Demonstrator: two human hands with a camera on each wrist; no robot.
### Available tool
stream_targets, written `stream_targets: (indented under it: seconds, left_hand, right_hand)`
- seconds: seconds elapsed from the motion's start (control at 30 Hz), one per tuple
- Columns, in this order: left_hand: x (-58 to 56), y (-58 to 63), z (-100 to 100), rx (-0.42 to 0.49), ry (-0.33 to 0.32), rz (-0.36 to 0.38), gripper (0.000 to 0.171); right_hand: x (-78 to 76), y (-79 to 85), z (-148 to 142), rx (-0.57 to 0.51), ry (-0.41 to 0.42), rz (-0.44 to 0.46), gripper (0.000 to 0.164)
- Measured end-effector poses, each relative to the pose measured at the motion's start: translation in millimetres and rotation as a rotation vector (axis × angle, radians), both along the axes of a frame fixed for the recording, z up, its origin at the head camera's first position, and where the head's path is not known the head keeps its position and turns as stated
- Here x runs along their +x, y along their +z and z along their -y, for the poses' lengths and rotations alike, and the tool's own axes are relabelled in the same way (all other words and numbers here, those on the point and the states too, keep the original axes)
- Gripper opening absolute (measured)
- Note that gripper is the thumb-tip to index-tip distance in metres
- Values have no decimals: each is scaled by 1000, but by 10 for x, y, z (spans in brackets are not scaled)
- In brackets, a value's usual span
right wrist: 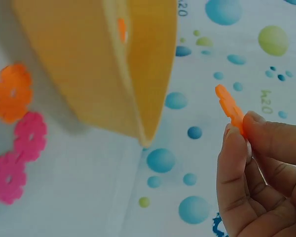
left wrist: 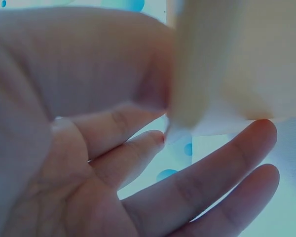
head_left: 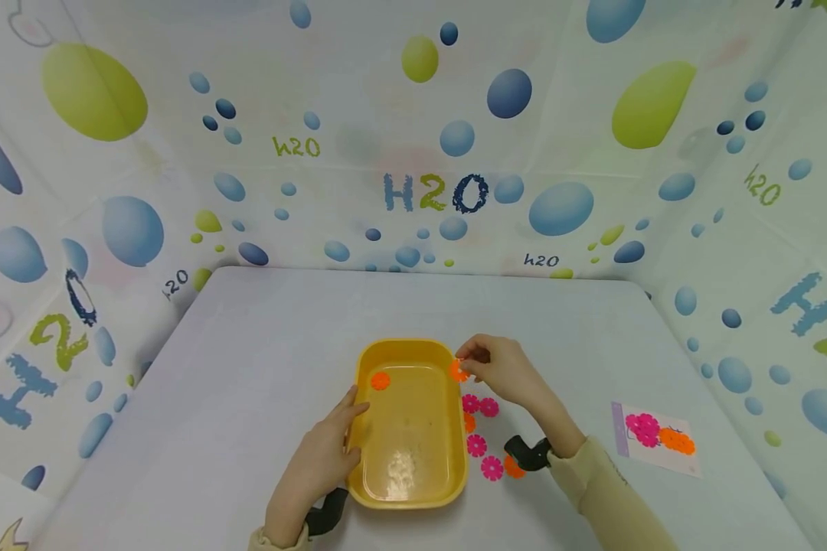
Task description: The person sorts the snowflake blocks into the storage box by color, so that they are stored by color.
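My right hand (head_left: 506, 371) pinches an orange flower-shaped plastic disc (right wrist: 229, 107) between thumb and fingers, beside the tray's far right rim in the head view. My left hand (head_left: 320, 451) rests against the left side of a yellow tray (head_left: 406, 500), its fingers extended and touching the rim and wall. In the left wrist view the fingers (left wrist: 202, 187) are spread beside the blurred tray wall. Inside the tray, toward its far left, lies another orange disc (head_left: 380, 381). Several pink discs (head_left: 492, 468) and orange discs (right wrist: 12, 93) lie on the table along the tray's right side.
To the right on the white table (head_left: 269, 314) lies a card (head_left: 661, 459) with pink and orange disc shapes on it. A white cloth (head_left: 358, 92) printed with blue and green spots surrounds the table. Each wrist wears a black strap (head_left: 527, 453).
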State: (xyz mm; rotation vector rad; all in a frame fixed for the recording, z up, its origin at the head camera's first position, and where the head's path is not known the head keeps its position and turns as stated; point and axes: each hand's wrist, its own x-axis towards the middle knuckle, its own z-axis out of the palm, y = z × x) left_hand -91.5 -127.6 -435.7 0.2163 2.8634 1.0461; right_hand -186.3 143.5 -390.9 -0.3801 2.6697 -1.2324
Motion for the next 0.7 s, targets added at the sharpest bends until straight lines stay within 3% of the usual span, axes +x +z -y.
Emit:
stream_targets:
  seconds: [0.23,0.7]
  left_hand:
    - [-5,-36,2,-5,-15,-8,58]
    - [-3,-26,11,-15,-6,-28,59]
  right_hand:
    - [-46,83,155,-32,-7,-10,12]
    - [-224,28,437,-191,-41,56,15]
